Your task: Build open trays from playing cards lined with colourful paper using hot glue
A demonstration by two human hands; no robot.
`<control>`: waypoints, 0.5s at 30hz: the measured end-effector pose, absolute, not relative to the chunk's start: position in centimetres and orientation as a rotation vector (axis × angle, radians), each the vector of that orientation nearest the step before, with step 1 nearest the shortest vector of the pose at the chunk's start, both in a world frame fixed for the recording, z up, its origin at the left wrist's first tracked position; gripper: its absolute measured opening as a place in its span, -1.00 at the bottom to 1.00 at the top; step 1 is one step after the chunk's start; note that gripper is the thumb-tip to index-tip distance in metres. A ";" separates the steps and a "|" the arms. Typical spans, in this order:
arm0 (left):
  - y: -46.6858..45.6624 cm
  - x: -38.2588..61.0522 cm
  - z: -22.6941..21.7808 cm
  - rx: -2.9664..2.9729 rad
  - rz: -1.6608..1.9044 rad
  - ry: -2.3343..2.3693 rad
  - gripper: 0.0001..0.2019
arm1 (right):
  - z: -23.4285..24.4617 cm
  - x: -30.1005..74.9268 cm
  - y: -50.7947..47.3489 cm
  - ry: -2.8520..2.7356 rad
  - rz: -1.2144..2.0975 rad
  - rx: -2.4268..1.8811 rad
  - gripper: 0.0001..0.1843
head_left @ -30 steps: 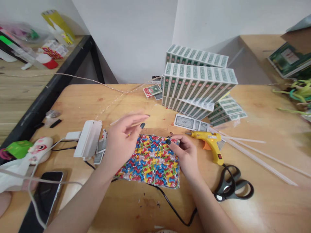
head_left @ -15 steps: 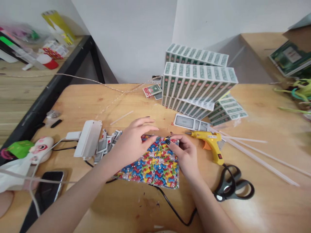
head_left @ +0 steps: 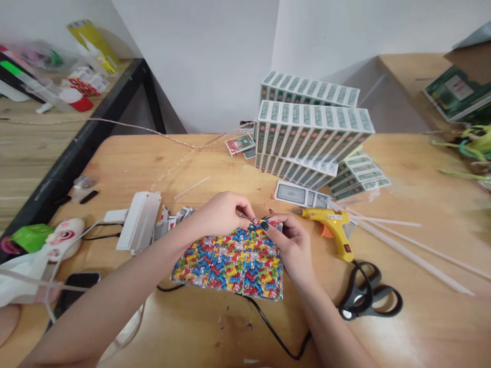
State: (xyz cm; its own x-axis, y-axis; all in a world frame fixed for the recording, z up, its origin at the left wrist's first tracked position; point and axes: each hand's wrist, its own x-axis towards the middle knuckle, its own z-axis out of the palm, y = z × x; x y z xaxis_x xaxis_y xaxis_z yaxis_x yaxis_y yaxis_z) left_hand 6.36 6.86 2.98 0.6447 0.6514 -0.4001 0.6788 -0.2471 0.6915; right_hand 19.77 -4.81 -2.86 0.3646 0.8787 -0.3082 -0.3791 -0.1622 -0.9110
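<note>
A sheet of bright multicoloured patterned cards (head_left: 230, 263) lies flat on the wooden table (head_left: 126, 163) in front of me. My left hand (head_left: 220, 214) is curled, fingertips pinching the sheet's far edge. My right hand (head_left: 289, 243) pinches the same edge just to the right, fingertips almost touching those of the left. A yellow glue gun (head_left: 332, 225) lies right of my right hand, its black cord running under the sheet.
Black scissors (head_left: 368, 296) lie at the right. Stacked green card boxes (head_left: 310, 138) stand behind, loose cards (head_left: 299, 194) in front of them. Clear glue sticks (head_left: 406, 245) lie at the right. A white box (head_left: 140, 220), scattered cards (head_left: 172, 217), a phone (head_left: 74, 291) and a plush toy (head_left: 63, 232) sit left.
My left hand came down from above the sheet and closed on its far edge beside the right hand. The sheet has shifted a little to the left.
</note>
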 end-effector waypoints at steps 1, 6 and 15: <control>6.9 6.4 2.9 1.943 -0.038 1.052 -0.88 | -2.9 19.8 -4.8 -0.519 1.193 -1.295 -0.75; 6.9 6.8 2.6 1.858 -0.057 1.105 -0.88 | -2.8 19.8 -4.7 -0.523 1.198 -1.314 -0.73; 7.0 6.9 2.3 1.801 -0.054 1.140 -0.90 | -2.8 19.8 -4.8 -0.500 1.220 -1.301 -0.73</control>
State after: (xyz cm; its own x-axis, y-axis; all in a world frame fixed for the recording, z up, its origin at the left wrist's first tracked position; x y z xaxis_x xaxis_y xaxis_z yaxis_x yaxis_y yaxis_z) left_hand 6.91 7.00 2.29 0.5613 0.6707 -0.4850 0.7132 -0.0947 0.6945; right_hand 19.75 -4.78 -2.80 0.3529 0.8749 -0.3315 -0.3908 -0.1841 -0.9019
